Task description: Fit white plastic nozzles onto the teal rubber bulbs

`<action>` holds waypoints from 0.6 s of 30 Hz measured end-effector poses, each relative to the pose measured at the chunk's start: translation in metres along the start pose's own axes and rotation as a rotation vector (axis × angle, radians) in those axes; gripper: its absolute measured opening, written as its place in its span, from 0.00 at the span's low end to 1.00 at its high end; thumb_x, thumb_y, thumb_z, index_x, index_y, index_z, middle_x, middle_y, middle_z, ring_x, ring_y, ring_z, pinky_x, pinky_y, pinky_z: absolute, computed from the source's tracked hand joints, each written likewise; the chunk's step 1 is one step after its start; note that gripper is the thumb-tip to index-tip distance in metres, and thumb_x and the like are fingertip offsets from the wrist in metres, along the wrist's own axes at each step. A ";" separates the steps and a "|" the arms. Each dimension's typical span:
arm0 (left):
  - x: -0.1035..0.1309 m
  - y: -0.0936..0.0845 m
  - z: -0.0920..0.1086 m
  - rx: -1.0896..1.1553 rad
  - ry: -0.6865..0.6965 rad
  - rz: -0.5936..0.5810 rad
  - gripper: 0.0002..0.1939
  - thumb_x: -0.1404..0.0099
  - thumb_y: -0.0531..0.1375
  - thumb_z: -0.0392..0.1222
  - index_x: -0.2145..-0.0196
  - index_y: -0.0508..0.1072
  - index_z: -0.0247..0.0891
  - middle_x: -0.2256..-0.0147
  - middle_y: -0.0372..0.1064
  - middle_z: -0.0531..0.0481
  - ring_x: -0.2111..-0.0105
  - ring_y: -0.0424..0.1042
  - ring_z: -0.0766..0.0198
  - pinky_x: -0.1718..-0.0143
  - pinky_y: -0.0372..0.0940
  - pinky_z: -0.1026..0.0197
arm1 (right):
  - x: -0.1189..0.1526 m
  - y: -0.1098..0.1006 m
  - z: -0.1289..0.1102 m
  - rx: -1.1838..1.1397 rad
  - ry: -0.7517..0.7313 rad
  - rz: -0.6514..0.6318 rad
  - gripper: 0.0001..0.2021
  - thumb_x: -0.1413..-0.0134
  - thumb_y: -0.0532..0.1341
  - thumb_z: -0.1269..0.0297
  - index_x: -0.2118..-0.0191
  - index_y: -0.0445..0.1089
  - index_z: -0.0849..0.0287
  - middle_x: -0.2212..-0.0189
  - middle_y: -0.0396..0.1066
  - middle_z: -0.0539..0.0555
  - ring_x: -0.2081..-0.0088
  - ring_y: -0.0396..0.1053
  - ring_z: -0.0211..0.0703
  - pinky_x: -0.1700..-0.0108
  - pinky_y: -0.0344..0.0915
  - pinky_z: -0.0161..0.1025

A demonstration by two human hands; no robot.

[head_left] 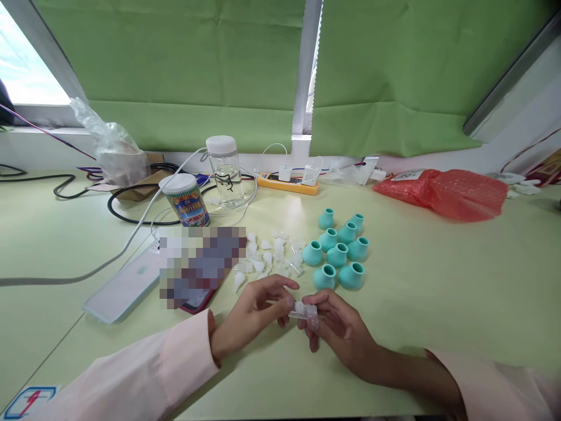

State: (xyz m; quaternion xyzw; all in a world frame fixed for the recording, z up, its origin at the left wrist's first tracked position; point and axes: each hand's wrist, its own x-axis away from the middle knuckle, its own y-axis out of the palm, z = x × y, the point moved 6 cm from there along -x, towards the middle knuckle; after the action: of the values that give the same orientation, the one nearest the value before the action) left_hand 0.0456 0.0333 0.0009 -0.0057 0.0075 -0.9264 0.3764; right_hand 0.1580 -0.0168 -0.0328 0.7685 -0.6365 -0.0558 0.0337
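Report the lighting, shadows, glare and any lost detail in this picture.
Head view: window nearly washed out; pale glare on the table before the orange power strip. Head view: soft shadow below the left sleeve; coarse pixels hide most of the red-edged phone. Head view: fine edges of the translucent piece between the hands hard to make out.

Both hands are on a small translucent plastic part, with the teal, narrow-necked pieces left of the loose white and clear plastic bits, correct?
Wrong side: the head view shows the teal, narrow-necked pieces right of the loose white and clear plastic bits. The left hand and right hand are indeed on the small translucent plastic part.
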 end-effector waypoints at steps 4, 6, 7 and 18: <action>-0.005 0.005 -0.014 0.274 -0.186 -0.094 0.15 0.45 0.58 0.46 0.66 0.67 0.31 0.76 0.67 0.48 0.80 0.66 0.68 0.77 0.62 0.64 | 0.000 0.004 -0.004 0.015 -0.035 -0.041 0.07 0.45 0.53 0.60 0.67 0.54 0.57 0.72 0.62 0.51 0.70 0.63 0.36 0.74 0.64 0.33; -0.005 0.008 -0.018 0.328 -0.242 -0.120 0.14 0.45 0.59 0.46 0.68 0.67 0.31 0.77 0.67 0.48 0.80 0.66 0.68 0.79 0.61 0.65 | -0.001 0.008 -0.008 0.044 -0.044 -0.067 0.07 0.44 0.53 0.61 0.69 0.53 0.56 0.71 0.63 0.51 0.70 0.63 0.36 0.75 0.63 0.33; -0.005 0.009 -0.019 0.348 -0.263 -0.128 0.13 0.45 0.60 0.45 0.69 0.67 0.31 0.77 0.67 0.48 0.81 0.65 0.69 0.80 0.60 0.66 | -0.002 0.009 -0.009 0.060 -0.045 -0.078 0.07 0.44 0.52 0.61 0.69 0.52 0.56 0.70 0.63 0.52 0.70 0.63 0.36 0.75 0.63 0.33; -0.003 0.009 -0.018 0.374 -0.224 -0.022 0.11 0.49 0.62 0.40 0.75 0.65 0.30 0.79 0.67 0.48 0.81 0.64 0.70 0.82 0.59 0.69 | 0.000 0.006 -0.009 0.230 -0.084 -0.064 0.06 0.45 0.52 0.62 0.69 0.56 0.57 0.73 0.61 0.50 0.73 0.61 0.35 0.77 0.59 0.32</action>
State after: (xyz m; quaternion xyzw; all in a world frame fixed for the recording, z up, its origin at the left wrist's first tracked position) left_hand 0.0541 0.0290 -0.0168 -0.0386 -0.2063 -0.9093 0.3594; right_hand 0.1534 -0.0183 -0.0233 0.7843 -0.6146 -0.0157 -0.0832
